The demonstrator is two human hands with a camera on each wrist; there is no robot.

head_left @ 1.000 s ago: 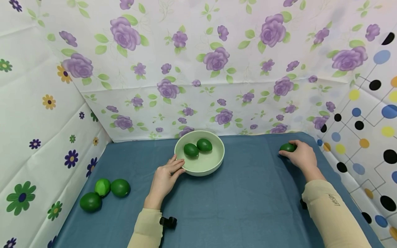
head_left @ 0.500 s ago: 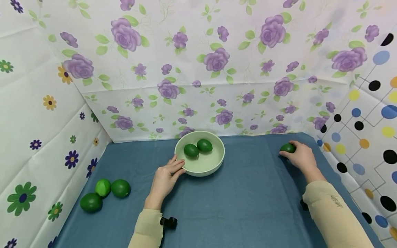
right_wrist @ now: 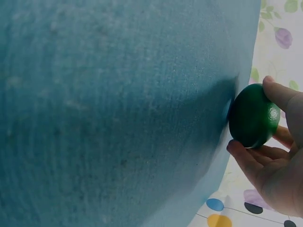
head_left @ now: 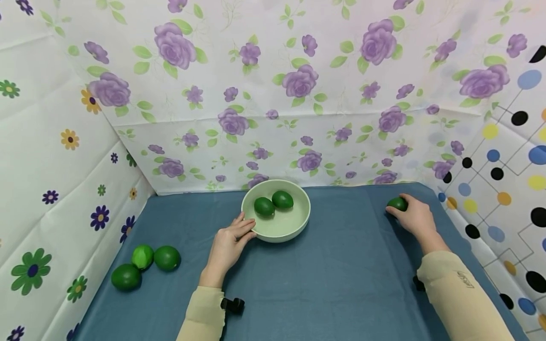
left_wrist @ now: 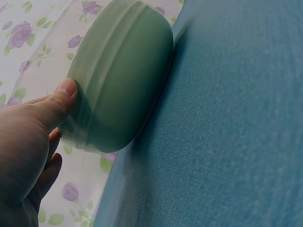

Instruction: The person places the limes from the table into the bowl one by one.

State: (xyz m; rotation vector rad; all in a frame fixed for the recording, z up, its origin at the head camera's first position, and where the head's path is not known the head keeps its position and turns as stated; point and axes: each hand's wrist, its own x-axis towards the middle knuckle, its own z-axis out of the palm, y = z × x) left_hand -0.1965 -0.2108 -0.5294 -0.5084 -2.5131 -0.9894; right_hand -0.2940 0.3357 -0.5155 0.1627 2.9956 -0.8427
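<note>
A pale green bowl [head_left: 276,230] stands near the back of the table, with two dark green limes [head_left: 282,200] inside. My left hand [head_left: 226,246] pinches its near-left rim, the fingers over the edge and the thumb against the outer wall. In the left wrist view the bowl's ribbed side [left_wrist: 118,80] faces the camera. At the far right my right hand [head_left: 415,217] holds another lime [head_left: 397,204] between thumb and fingers. Seen from the right wrist, that lime [right_wrist: 253,116] sits right at the blue cloth, the fingertips around it.
Three more green limes [head_left: 167,258] lie grouped on the left of the blue tablecloth [head_left: 332,279]; one is brighter green. A flowered cloth wall [head_left: 256,94] rises directly behind the bowl. Patterned cloth walls also border the left and right sides.
</note>
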